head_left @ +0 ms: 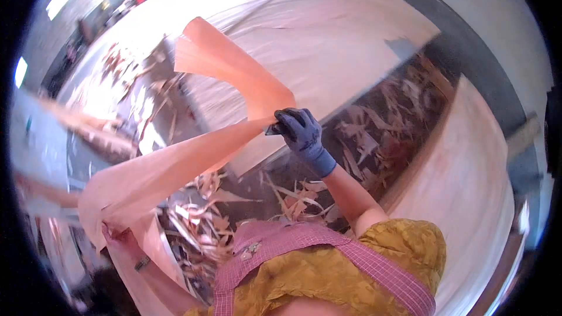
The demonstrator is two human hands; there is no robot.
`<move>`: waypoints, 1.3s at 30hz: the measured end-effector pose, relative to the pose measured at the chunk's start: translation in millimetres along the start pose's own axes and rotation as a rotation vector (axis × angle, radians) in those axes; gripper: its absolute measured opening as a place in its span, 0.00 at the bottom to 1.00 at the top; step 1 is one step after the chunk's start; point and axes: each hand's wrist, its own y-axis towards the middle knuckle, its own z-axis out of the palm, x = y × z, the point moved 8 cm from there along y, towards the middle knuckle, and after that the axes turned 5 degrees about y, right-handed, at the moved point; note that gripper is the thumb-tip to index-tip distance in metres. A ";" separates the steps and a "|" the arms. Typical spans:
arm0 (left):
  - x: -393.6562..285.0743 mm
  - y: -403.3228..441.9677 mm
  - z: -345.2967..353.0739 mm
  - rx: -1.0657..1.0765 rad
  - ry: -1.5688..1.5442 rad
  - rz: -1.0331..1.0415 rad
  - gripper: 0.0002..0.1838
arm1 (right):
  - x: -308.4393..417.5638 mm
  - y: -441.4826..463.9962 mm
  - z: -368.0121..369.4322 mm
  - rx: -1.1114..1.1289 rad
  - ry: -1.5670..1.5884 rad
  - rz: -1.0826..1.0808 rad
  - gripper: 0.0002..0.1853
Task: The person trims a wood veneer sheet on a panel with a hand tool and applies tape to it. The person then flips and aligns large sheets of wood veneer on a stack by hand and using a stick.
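A long, thin sheet of wood veneer (170, 158) stretches in front of me, bent and curling upward at its far end. My right hand (300, 134), in a grey-blue glove with dark fingertips, is closed on the sheet's edge near its middle. At the sheet's near left end is my left hand (117, 234), mostly covered by the veneer, so its fingers do not show. A dark band (142, 263) circles the left wrist. Beyond the right hand lies a wide stack of pale veneer sheets (316, 41).
Torn veneer scraps (380, 123) litter the floor between the stacks, and more scraps (205, 216) lie near my apron. A second veneer stack (462, 181) stands close on my right. Further shavings (126, 64) are heaped at the far left.
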 end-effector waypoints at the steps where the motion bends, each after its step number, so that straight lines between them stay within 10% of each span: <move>1: 21.3 28.1 32.4 0.156 -0.009 -0.040 0.25 | -26.0 3.8 -19.4 -0.021 -0.034 0.035 0.23; 10: 256.7 196.0 271.6 -0.153 0.117 -0.038 0.27 | -285.9 35.2 -155.8 -0.217 -0.310 0.185 0.19; 18: 510.0 305.6 424.5 0.191 -0.101 -0.143 0.22 | -549.8 112.6 -268.4 -0.289 -0.410 0.239 0.14; 21: 555.7 340.9 430.6 0.015 0.199 -0.010 0.19 | -592.4 140.6 -303.4 -0.286 -0.431 0.180 0.12; 28: 716.7 307.8 494.7 0.071 0.029 -0.287 0.18 | -761.3 158.5 -376.2 -0.102 -0.466 0.168 0.16; 35: 848.8 201.4 556.6 -0.522 0.304 -0.379 0.17 | -915.5 130.3 -381.1 0.279 -0.426 0.132 0.19; 39: 883.1 181.9 584.2 -0.504 0.426 -0.506 0.14 | -985.4 105.7 -360.0 0.516 -0.325 0.168 0.24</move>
